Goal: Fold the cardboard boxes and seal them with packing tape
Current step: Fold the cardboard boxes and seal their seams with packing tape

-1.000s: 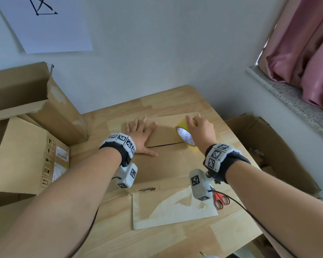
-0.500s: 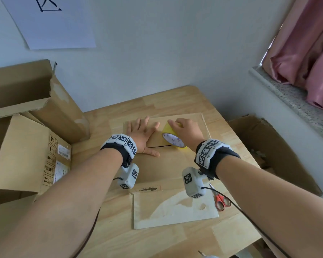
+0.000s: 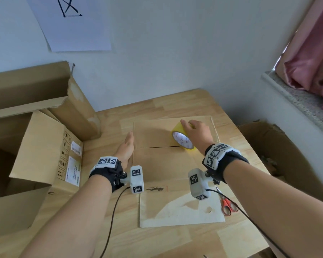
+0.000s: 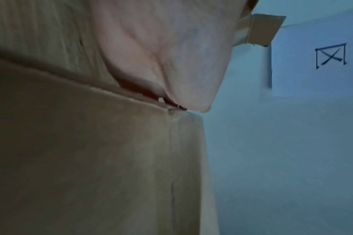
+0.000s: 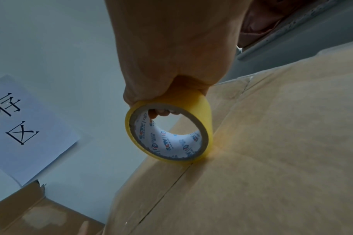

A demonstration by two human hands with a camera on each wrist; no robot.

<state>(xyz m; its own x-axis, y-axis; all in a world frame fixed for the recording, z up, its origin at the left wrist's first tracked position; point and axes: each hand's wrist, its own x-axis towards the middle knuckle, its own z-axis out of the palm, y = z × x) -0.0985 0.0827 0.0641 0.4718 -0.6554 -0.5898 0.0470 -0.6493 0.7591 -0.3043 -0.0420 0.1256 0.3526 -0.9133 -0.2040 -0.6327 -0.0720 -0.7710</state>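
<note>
Right hand (image 3: 196, 133) fingers curled over the top of the yellow tape roll (image 3: 183, 139), at least one fingertip hooked inside the core, seen through the hole in the right wrist view (image 5: 159, 112). Roll stands on edge, its lower rim touching the box (image 3: 168, 161) right on the centre seam (image 3: 157, 146), toward the seam's right end.

Left hand (image 3: 126, 148) fingers straight and together, hand edge-on against the box's left side, pressing or steadying it. Left wrist view is blurred, so I can't tell if the fingertips catch the top edge or only lie along the wall.

The box sits mid-table (image 3: 241, 239), top flaps folded down and meeting at the seam. A glossy strip seems to lie over part of the seam in the right wrist view, hard to confirm.

Handling, my read:
- Tape roll: light, rigid cardboard core, smooth outer face. Best held as now, fingers through the core plus palm on top, so it can turn as tape pays out. Tape itself is thin and sticky, likely to wrinkle or fold onto itself if slack.
- Box: light, empty-looking corrugated board, stiff across panels but flaps spring up and the top will dent under hard pressing. It will probably slide on the wood, so bracing the side wall makes sense.

Red scissors (image 3: 228, 207) lie near right, flat cardboard sheet (image 3: 179, 211) in front.
</note>
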